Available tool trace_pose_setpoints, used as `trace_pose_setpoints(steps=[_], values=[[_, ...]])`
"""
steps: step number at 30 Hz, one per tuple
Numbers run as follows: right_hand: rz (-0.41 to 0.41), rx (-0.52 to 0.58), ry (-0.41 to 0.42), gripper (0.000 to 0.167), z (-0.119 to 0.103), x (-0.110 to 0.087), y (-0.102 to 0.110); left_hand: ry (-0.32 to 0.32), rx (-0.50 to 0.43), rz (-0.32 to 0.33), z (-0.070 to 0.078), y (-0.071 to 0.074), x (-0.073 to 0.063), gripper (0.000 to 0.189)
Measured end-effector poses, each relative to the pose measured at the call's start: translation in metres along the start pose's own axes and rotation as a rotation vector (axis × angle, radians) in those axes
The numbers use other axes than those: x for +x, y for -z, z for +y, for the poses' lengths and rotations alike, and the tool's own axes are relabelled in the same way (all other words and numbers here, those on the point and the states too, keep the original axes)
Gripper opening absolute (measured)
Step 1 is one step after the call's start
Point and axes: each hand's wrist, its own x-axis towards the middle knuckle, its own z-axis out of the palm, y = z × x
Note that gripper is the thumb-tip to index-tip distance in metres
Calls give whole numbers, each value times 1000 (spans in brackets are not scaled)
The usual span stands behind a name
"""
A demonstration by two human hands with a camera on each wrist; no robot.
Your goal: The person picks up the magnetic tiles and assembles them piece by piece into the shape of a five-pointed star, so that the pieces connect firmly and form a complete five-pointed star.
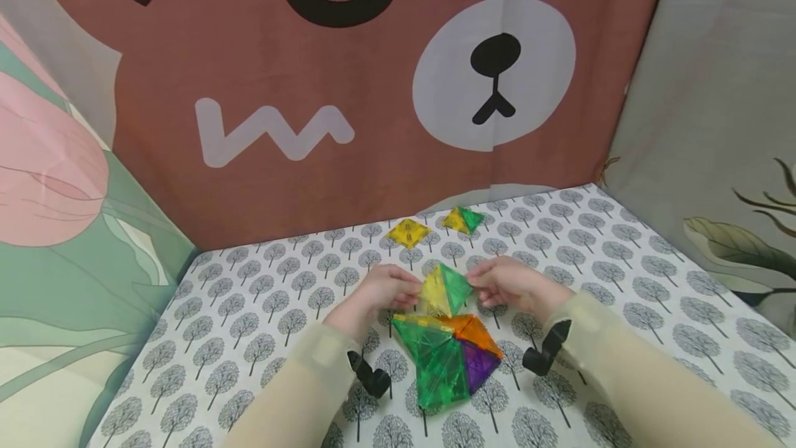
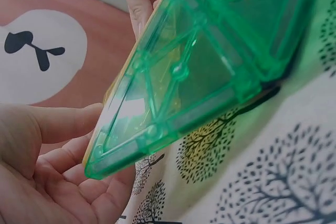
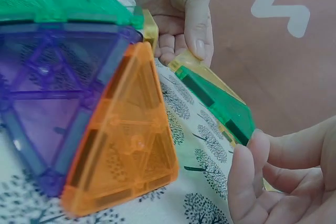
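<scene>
A joined pair of see-through triangular magnetic tiles, one yellow [image 1: 435, 290] and one green [image 1: 457, 287], is held between both hands just behind a larger build. My left hand [image 1: 390, 287] pinches the yellow side; in the right wrist view its thumb presses that tile's edge. On the other side, my right hand [image 3: 289, 177] pinches the green tile [image 3: 215, 98] by its corner between thumb and fingers. The build nearer me joins green tiles [image 1: 438, 365], an orange tile [image 3: 126, 140] and a purple tile [image 3: 50, 87], with a yellow edge at its back. Its green side covers part of the left wrist view.
Farther back on the tree-print cloth [image 1: 261, 316] lie a yellow tile diamond [image 1: 408, 233] and a yellow-and-green tile piece [image 1: 461, 220]. A brown bear-print curtain [image 1: 373, 185] rises behind the table, with printed curtains at left and right.
</scene>
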Motion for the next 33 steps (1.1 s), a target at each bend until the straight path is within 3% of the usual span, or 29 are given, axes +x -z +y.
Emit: trace_pose_setpoints(steps=[8,16,22,33], values=[[-10,34,-8,25,3,-11,-2,-46,133,-66,-4,1,-6,18],[-15,29,-21,25,9,-17,-2,-119,274,-58,-9,-1,-7,12],[-41,34,-18,24,12,-21,-4,-105,303,-52,-12,-5,-5,8],[6,14,-15,26,17,-22,-11,-101,383,-61,-10,-10,-9,8]])
